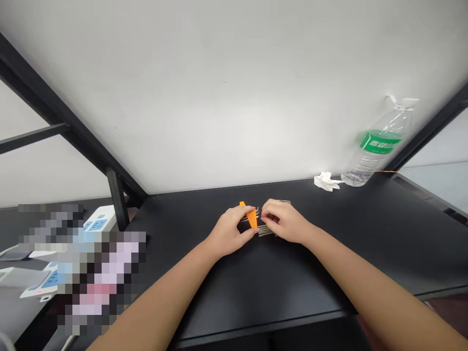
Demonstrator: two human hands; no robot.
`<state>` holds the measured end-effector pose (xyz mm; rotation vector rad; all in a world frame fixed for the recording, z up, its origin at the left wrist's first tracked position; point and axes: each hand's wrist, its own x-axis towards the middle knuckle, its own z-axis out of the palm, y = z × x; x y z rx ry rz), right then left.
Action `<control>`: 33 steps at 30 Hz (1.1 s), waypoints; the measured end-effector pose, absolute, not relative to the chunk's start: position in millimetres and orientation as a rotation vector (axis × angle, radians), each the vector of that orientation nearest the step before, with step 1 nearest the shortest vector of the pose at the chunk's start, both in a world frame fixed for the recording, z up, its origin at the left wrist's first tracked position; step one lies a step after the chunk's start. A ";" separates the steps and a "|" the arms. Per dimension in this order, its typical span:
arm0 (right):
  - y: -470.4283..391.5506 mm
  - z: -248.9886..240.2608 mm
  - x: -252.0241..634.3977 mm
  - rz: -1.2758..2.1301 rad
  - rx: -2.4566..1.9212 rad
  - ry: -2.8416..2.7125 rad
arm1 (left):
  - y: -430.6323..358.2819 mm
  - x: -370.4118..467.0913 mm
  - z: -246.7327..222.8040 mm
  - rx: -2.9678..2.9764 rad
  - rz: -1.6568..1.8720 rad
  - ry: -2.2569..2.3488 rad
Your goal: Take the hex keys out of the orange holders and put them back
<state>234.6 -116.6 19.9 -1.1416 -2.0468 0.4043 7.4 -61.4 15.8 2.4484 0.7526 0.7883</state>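
My left hand (234,230) grips an orange holder (252,218) between thumb and fingers, tilted above the black tabletop. Thin metal hex keys with bent ends (257,212) show beside the holder; whether they sit in it I cannot tell. Just to the right, my right hand (285,220) is closed in a pinch, its fingertips close to the holder. What lies between those fingertips is too small to make out. Several straight metal keys (266,230) lie side by side under the right hand, partly covered by it. Another bent metal end (285,201) shows behind that hand.
A clear plastic bottle with a green label (380,141) stands at the back right against the white wall (226,97). Crumpled white tissue (326,181) lies beside it. White power strips (104,217) are at the left, past a black metal frame (117,195).
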 end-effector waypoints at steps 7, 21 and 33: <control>-109.4 17.7 242.3 0.300 -1.222 -2.106 | -60.2 6.3 15.2 2.415 0.742 0.771; -87.6 -3.0 307.1 0.213 -1.815 -2.099 | -52.2 2.6 11.3 2.368 0.823 0.776; -91.8 5.8 291.6 0.196 -1.902 -2.138 | -54.8 2.2 11.6 2.380 0.804 0.789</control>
